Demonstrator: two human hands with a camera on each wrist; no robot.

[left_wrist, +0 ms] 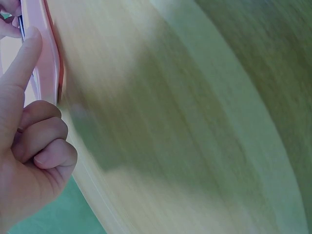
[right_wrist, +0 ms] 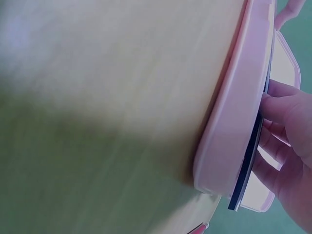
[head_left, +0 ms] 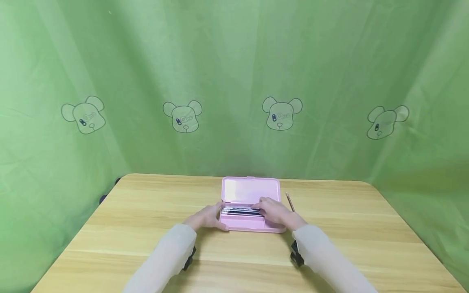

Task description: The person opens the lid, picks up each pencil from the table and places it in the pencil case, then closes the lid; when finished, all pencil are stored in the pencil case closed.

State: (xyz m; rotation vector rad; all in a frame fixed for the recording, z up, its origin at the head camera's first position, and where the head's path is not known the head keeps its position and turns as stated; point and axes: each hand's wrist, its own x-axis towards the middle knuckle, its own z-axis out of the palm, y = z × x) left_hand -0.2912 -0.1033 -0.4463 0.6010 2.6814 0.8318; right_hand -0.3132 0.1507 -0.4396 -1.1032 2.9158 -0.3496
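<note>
A pink pencil case (head_left: 242, 223) lies open on the table, its lid (head_left: 250, 190) raised at the back. Several dark and pale pencils (head_left: 239, 211) lie lengthwise in its rear part. My left hand (head_left: 209, 216) holds the case's left end. In the left wrist view its thumb (left_wrist: 27, 56) lies along the front wall and the other fingers are curled. At the right end of the case, my right hand (head_left: 272, 211) reaches over the pencils. In the right wrist view its thumb and fingers pinch a dark pencil (right_wrist: 248, 156) at the rim; its far side is hidden.
A brown pencil (head_left: 290, 201) lies on the wooden table (head_left: 340, 228) right of the case, partly hidden behind the right wrist. Green curtains (head_left: 231, 61) with bear-head outlines stand behind the table and at both sides.
</note>
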